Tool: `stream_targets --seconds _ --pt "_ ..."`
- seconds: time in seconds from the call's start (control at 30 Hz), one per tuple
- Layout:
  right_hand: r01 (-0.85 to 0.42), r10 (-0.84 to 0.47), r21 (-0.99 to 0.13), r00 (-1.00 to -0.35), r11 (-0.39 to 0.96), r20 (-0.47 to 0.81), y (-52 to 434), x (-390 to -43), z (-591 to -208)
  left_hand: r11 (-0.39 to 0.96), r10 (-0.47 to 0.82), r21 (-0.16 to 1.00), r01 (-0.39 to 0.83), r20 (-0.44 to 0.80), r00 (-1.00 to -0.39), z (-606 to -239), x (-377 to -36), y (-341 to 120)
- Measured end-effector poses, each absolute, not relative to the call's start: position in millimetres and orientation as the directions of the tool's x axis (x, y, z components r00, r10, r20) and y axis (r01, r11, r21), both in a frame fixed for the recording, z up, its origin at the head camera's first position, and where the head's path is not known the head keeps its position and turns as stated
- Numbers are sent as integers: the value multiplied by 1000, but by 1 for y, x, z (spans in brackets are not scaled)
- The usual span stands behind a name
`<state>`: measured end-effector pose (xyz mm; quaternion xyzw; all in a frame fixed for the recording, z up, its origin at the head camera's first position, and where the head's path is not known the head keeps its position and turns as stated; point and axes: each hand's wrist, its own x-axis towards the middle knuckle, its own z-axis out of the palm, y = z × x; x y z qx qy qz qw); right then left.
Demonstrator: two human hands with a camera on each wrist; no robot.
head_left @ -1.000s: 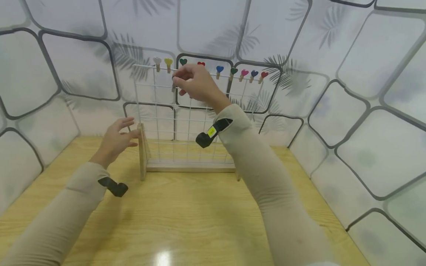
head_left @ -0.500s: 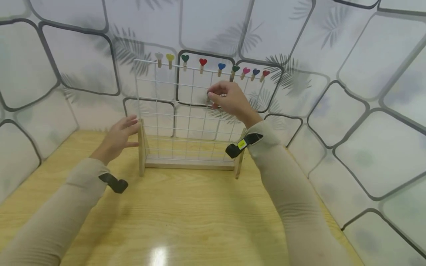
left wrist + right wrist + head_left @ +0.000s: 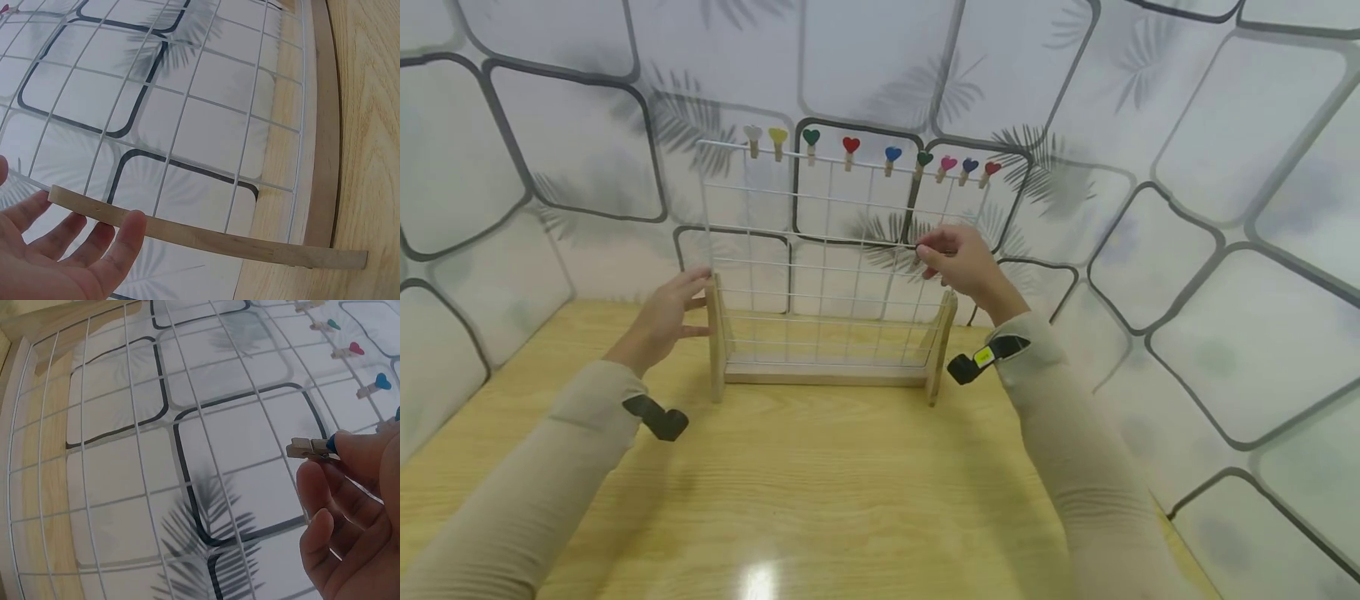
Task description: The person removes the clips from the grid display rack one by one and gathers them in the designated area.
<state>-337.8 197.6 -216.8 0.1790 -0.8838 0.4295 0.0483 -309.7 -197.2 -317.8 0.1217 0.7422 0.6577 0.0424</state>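
My right hand [image 3: 958, 260] pinches a small wooden clothespin [image 3: 310, 447] by its dark blue end, in front of the right part of the white wire grid [image 3: 827, 268]. In the right wrist view its bare wooden jaws point away from the fingers, apart from any clip on the top wire. My left hand [image 3: 664, 315] is at the grid's left wooden upright [image 3: 206, 239], fingers fairly straight, with fingertips touching or very near it. Along the top wire sit several heart clothespins, among them a white one [image 3: 753, 135], a red one [image 3: 851, 147] and a blue one [image 3: 892, 155].
The grid stands on a wooden base bar [image 3: 827, 379], with a second wooden upright [image 3: 942, 350] at its right end. Beneath lies a wood-grain table [image 3: 820, 483]. A patterned wall covering [image 3: 1232, 358] closes off the back and sides.
My right hand has moved right and down from the grid's upper left, carrying the clothespin. The left hand stays by the left upright, its fingers a little closer to the wood.
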Motion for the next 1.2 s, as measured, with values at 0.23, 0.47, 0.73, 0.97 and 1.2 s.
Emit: stream_targets --seconds 0.23,0.47,0.73,0.97,1.2 --pt "-325 -235 -752 -945 573 229 226 -338 -244 99 243 986 132 105 -964 -317 -309 -197" --pt "-303 -220 -756 -952 581 213 253 -335 -270 96 228 988 124 99 -969 -315 -309 -197" --pt "-189 -142 -786 -981 589 130 287 -326 -308 125 237 983 131 98 -967 -316 -310 -197" --pt "-116 -92 -805 -993 581 77 318 -323 -348 143 237 980 138 102 -966 -317 -309 -197" --pt "-32 -64 -810 -998 586 -6 341 -318 -382 145 229 979 142 106 -968 -316 -309 -196"
